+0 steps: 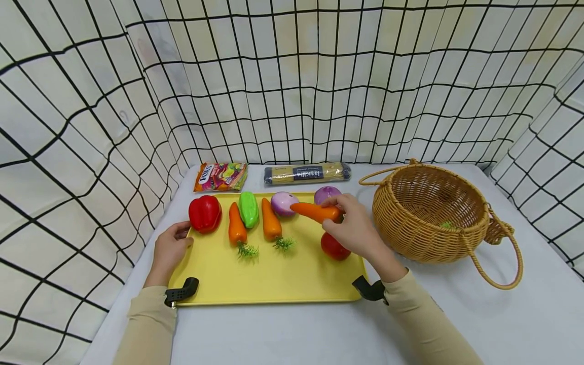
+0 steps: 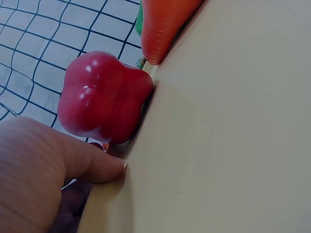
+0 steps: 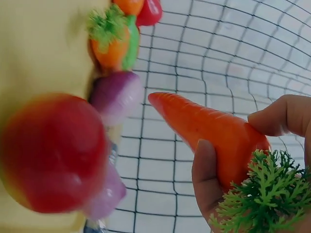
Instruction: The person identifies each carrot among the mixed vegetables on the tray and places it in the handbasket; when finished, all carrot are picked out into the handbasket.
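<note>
In the head view, we hold a carrot [image 1: 312, 211] over the yellow tray [image 1: 269, 279] with the right hand [image 1: 358, 228], the wicker basket [image 1: 406, 233] at the hand's three o'clock. In the left wrist view, our left hand [image 2: 51, 160] pinches the tray's rim, the red pepper [image 2: 104, 99] at twelve o'clock. In the right wrist view, our curled fingers grip the carrot, tip toward ten o'clock.

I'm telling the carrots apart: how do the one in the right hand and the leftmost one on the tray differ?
The held carrot is gripped by the right hand, off the yellow tray; the leftmost carrot lies on it. In the head view, the held carrot's tip points left; the leftmost carrot's points to the tray's far edge. Both are orange with green leafy tops.
</note>
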### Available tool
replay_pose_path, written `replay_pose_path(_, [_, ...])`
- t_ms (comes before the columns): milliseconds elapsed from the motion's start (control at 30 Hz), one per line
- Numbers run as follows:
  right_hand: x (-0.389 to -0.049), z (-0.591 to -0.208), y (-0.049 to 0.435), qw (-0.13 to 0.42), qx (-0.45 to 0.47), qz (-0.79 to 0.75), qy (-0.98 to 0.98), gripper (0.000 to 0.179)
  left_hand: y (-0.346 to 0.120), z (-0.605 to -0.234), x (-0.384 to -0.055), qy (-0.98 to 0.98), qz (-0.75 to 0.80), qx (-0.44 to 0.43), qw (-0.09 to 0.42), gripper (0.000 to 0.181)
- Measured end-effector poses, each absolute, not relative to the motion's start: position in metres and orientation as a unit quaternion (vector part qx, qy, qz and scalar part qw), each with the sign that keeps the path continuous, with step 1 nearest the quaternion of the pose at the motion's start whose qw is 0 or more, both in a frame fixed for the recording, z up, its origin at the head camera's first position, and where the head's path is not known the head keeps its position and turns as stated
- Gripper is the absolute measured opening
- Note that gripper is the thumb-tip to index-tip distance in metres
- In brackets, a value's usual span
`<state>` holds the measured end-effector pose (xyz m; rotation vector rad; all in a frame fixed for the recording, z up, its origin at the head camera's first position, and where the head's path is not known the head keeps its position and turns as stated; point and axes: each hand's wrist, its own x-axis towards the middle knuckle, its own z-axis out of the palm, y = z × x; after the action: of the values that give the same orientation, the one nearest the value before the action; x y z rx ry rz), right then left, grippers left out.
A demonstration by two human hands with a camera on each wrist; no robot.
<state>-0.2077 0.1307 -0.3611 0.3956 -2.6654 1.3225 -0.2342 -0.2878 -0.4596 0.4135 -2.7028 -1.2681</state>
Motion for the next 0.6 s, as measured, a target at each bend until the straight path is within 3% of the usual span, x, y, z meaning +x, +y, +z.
replay_pose_path(600, [-0.204, -0.327, 0.179, 0.136, 0.094, 0.489, -0.856, 0.034, -0.288, -0.460, -0.234, -0.897, -0.417, 0.132, 0.064, 0.047])
